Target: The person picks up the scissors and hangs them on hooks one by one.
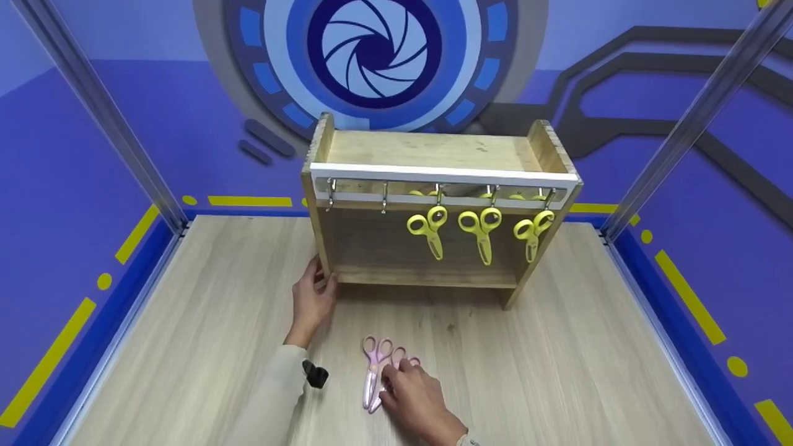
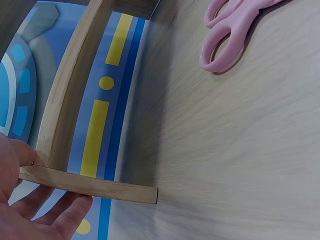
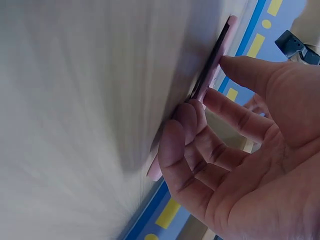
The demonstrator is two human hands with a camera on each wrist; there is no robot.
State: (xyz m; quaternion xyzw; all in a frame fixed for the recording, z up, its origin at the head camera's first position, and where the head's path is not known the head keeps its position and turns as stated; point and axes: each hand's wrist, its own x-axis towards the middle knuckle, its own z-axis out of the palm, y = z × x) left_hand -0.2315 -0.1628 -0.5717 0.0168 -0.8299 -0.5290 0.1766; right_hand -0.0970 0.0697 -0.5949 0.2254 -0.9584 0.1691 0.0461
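Note:
My left hand (image 1: 314, 301) grips the lower front corner of a wooden shelf rack (image 1: 427, 279) at its left side. In the left wrist view the thumb lies on one face of the side panel (image 2: 95, 184) and the fingers on the other. Two pairs of pink scissors lie on the table, handles toward the rack. Over the right-hand pair (image 1: 398, 355) is my right hand (image 1: 414, 393), its thumb and curled fingers pinching the scissors and covering their middle. To its left lies the other pair (image 1: 374, 365), side by side with the first.
Three yellow scissors (image 1: 480, 232) hang from hooks on the rack's white front rail (image 1: 443, 174); two more hooks (image 1: 385, 197) are at left. More yellow handle parts show behind the rail. Blue printed walls (image 1: 124, 142) and metal posts (image 1: 700, 111) enclose the table (image 1: 557, 371).

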